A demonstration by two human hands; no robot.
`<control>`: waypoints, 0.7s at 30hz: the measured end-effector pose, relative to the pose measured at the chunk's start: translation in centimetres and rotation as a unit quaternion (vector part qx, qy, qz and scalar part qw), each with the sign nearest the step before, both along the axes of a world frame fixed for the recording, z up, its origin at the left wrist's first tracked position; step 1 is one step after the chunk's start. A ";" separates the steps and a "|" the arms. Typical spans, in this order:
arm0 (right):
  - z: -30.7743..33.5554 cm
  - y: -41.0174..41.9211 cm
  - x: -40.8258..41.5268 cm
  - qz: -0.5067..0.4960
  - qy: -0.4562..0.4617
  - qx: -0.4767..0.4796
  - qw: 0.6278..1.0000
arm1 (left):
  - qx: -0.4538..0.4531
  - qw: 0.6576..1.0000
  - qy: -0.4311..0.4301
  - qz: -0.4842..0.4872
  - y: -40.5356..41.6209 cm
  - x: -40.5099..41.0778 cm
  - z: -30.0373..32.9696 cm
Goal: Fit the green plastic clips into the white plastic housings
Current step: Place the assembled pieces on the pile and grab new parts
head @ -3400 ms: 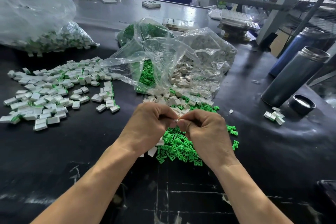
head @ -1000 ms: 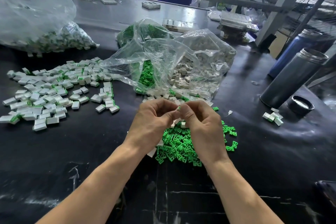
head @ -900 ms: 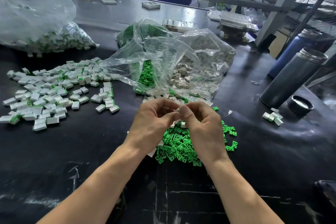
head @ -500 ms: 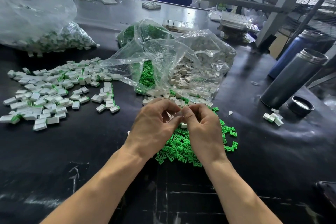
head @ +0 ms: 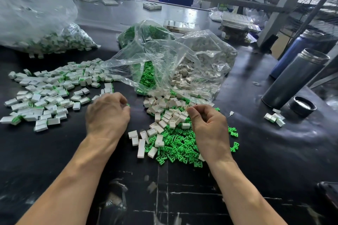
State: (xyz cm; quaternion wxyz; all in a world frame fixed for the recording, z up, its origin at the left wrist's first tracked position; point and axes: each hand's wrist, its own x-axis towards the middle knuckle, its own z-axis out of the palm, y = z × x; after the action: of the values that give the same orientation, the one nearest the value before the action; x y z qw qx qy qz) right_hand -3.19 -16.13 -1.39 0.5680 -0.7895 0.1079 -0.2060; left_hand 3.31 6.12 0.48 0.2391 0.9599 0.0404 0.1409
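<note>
Nearest: loose green clips (head: pixel 175 149) heaped on the bench, white housings (head: pixel 164 115) scattered across and behind them. Right hand (head: pixel 210 129) over the heap, curled, contents unclear. Left hand (head: pixel 108 113) left of it, closed, green speck at fingertips. Best dropped among finished pieces (head: pixel 45 93). Behind: clear bags (head: pixel 164 64) holding clips and housings.

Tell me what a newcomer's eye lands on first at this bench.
The bright green clips heaped at centre, partly under the right hand, with white housings scattered on top. Left of the left hand spreads a wide scatter of finished pieces. Behind, clear bags spill more parts.
</note>
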 end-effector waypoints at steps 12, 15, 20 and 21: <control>0.1 -0.2 -0.2 -0.005 0.004 -0.026 1.000 | 0.002 0.999 -0.047 -0.015 -0.1 0.2 -0.1; 0.1 -0.2 -0.2 0.006 0.027 -0.043 0.999 | -0.082 0.994 0.025 -0.073 -1.1 -0.3 0.1; 0.3 0.0 -0.3 0.020 0.042 -0.062 0.997 | -0.074 0.984 0.009 -0.163 -3.1 -1.2 -0.6; 0.3 0.0 -0.3 0.021 0.046 -0.070 0.996 | -0.060 0.983 0.007 -0.176 -3.4 -1.3 -0.8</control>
State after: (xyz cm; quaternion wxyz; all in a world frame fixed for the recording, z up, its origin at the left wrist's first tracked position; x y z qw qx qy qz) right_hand -3.54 -16.17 -1.08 0.5104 -0.8378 0.1021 -0.1646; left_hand 2.04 2.75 -0.31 0.3169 0.9369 -0.1191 0.0877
